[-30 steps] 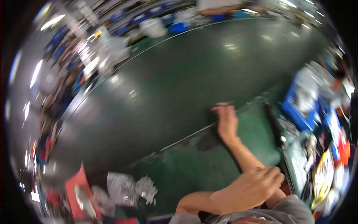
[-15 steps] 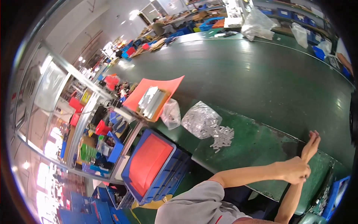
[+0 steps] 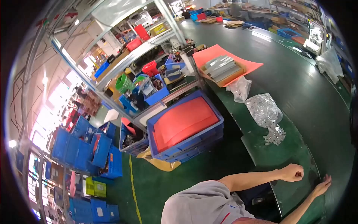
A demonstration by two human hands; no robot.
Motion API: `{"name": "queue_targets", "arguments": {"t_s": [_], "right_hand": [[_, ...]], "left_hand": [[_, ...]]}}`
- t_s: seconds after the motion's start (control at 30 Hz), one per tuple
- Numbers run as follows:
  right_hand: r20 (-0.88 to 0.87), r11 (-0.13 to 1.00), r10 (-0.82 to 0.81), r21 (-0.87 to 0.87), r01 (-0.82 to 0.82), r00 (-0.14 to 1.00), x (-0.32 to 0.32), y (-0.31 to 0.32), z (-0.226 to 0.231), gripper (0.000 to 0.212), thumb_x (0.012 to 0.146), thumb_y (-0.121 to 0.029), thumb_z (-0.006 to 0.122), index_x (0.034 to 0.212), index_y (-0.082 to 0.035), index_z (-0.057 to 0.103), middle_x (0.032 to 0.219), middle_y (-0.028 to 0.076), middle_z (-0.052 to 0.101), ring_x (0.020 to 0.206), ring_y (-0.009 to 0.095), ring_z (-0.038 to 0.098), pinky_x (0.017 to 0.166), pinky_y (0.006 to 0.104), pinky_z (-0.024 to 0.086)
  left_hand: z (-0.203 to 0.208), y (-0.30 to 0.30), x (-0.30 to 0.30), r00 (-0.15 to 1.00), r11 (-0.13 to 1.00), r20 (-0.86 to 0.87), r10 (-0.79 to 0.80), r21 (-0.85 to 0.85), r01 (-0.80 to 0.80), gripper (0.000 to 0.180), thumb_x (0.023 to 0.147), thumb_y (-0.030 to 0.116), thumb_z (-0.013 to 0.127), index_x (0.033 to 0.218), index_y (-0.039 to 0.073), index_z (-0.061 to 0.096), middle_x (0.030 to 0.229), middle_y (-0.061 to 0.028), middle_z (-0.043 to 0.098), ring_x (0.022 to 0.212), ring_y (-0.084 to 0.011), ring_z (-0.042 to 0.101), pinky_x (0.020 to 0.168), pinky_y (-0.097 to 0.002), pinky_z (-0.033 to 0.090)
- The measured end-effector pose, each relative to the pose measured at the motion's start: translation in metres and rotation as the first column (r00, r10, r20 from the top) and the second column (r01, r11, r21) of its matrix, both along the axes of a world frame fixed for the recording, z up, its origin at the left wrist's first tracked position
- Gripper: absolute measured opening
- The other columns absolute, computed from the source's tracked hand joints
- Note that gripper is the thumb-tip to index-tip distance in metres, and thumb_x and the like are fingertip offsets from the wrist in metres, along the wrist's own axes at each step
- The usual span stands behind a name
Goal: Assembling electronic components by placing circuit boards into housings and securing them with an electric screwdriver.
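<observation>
A dark belt (image 3: 287, 74) curves along the far side of the green table (image 3: 298, 154). To the left stands a blue crate (image 3: 194, 145), with red sheets (image 3: 184, 121) lying inside it. Beyond the crate, a carton (image 3: 226, 79) of silvery strips (image 3: 222, 67) sits on a red board (image 3: 251, 67). A clear bag (image 3: 263, 106) lies on its side near the carton, and a smaller bag (image 3: 239, 89) is between those 2.

The person's 2 hands are apart. The left hand (image 3: 292, 173) is over the table, its fingers curled into a loose fist; I cannot tell whether anything is inside. The right hand (image 3: 321, 186) is at the belt's edge, fingers loosely extended, with nothing visible in them.

Smallest are the clear parts (image 3: 275, 135), heaped on the table at the lower end of the bag, well apart from both hands.

My judgement: this is a pause, with no part being worked. Handling the parts would call for the left hand to uncurl and reach across to the heap, taking 1 piece without scattering the others.
</observation>
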State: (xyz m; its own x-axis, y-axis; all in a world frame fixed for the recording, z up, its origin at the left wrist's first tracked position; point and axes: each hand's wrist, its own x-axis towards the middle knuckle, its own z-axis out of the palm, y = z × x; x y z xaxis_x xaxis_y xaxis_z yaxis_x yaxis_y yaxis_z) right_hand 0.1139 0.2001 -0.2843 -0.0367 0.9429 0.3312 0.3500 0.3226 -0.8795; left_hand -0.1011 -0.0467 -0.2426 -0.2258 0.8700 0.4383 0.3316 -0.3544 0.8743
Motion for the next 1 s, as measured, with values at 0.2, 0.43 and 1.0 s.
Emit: {"name": "queue_targets", "arguments": {"t_s": [0.2,0.43,1.0], "right_hand": [[-0.034,0.962,-0.114,0.245,0.119,0.993,-0.015,-0.057,0.033,0.053,0.112,-0.045,0.036,0.142,-0.007,0.059,0.142,0.020,0.060,0.128,0.036,0.060,0.102,0.0411,0.049],[0.106,0.981,-0.015,0.195,-0.006,0.994,-0.024,-0.104,0.015,0.045,0.112,-0.028,0.042,0.144,0.002,0.053,0.131,0.019,0.061,0.114,0.031,0.060,0.097,0.0395,0.048],[-0.294,0.843,0.180,-0.446,-0.301,0.939,0.023,-0.413,0.089,0.020,0.110,-0.019,0.047,0.117,-0.003,0.057,0.080,0.007,0.059,0.073,0.019,0.059,0.069,0.0351,0.050]], "left_hand": [[0.004,0.000,0.001,0.999,0.997,-0.044,-0.006,-0.080,0.002,0.016,0.078,0.021,0.077,0.079,0.005,0.073,0.078,-0.0095,0.071,0.072,-0.0245,0.072,0.067,-0.0371,0.057],[-0.003,-0.003,0.001,0.997,0.990,-0.019,0.070,-0.117,-0.072,0.017,0.077,0.020,0.076,0.080,0.003,0.073,0.075,-0.0107,0.072,0.072,-0.0267,0.072,0.067,-0.0383,0.057],[-0.004,-0.010,-0.022,0.997,0.975,0.083,0.006,-0.222,0.012,0.020,0.096,0.018,0.074,0.100,-0.001,0.073,0.085,-0.0050,0.074,0.076,-0.0118,0.067,0.072,-0.0276,0.054]]}}
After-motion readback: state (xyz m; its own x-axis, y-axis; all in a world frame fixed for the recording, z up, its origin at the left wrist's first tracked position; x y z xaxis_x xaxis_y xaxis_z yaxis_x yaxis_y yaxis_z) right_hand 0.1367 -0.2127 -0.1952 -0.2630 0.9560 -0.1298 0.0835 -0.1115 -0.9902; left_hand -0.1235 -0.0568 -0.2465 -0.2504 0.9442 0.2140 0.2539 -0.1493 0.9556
